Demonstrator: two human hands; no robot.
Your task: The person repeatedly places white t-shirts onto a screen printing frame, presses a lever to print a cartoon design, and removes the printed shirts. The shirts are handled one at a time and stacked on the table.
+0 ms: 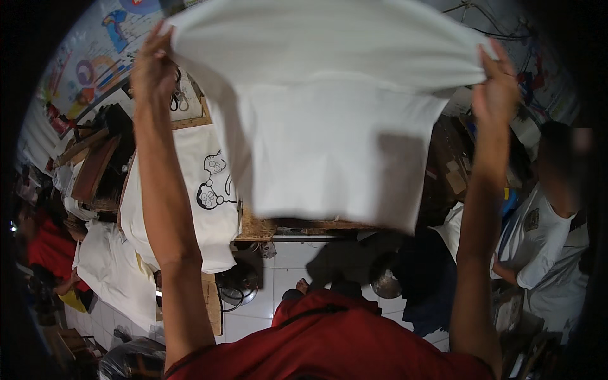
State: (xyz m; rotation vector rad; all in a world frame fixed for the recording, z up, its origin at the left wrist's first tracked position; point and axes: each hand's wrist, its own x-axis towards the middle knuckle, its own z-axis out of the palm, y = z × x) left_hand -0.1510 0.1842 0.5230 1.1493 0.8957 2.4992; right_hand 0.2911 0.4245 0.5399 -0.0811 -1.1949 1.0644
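A plain white cloth (329, 145), wide at the top and narrower below like a T-shirt, is stretched out in the air before me. At its upper left corner my left hand (154, 66) is closed on the edge. My right hand (497, 82) pinches the opposite edge, slightly blurred. Both arms are raised and apart. The cloth's lower edge hangs over the front of a wooden work table and hides most of its top. Beside my left forearm lies a white garment (183, 183) with a black line drawing of cartoon figures.
Scissors (180, 100) lie beyond the printed garment. Wooden frames (95, 168) are stacked at the left. Below the table are round stools (384, 275) on a tiled floor (288, 266). A person in white (541, 228) is close on the right; another in red (50, 240) is at the far left.
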